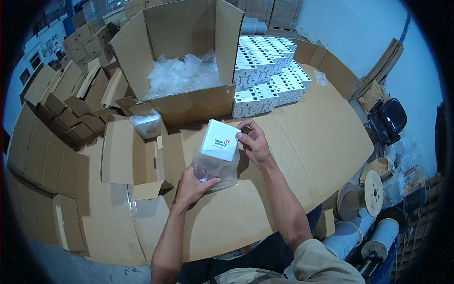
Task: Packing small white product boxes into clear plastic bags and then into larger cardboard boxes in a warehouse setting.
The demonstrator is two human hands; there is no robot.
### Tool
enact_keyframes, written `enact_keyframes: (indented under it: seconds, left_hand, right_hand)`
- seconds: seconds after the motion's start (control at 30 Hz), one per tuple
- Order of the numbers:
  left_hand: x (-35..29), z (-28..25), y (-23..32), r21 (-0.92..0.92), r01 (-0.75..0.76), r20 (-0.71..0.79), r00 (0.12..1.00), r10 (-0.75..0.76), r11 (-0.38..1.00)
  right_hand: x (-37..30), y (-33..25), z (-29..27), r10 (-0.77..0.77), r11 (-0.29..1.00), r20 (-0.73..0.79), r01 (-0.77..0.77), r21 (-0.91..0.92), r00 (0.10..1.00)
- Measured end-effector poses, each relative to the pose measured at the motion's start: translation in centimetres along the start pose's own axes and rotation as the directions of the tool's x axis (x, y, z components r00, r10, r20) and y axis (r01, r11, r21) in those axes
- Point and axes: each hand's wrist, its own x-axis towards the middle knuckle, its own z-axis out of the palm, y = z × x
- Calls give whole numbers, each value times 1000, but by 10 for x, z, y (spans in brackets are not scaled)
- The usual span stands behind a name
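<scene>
In front of me a white square box (220, 140) with a small red and dark print sticks out of a clear plastic bag (217, 173). My left hand (191, 188) grips the bag from below, thumb laid over its lower end. Thumb and fingers of my right hand (254, 143) pinch the box at its upper right edge. The lower part of the box is inside the bag. To the left stands an open cardboard carton (118, 158), with a plastic-wrapped item (146, 124) at its far end.
A large open carton (189, 106) full of crumpled plastic bags (185, 72) stands beyond my hands. Beside it, white printed boxes (269, 83) are stacked in rows. Several empty cartons (42, 156) line the left. Cable reels (372, 193) and a black chair (388, 120) are at the right.
</scene>
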Motion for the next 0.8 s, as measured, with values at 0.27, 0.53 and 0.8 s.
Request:
enact_keyframes:
  seconds: [0.27,0.53,0.8]
  left_hand:
    - [2,0,-6,36,-19,4,1000,19,999]
    - [2,8,0,-138,-83,-58,995,76,987]
    - [10,10,-11,-348,-69,-223,975,-11,935]
  right_hand:
    - [-1,1,1,62,995,64,-56,-88,996]
    - [-1,1,2,78,968,108,-50,-244,991]
    - [-2,-5,10,236,933,20,-221,-284,972]
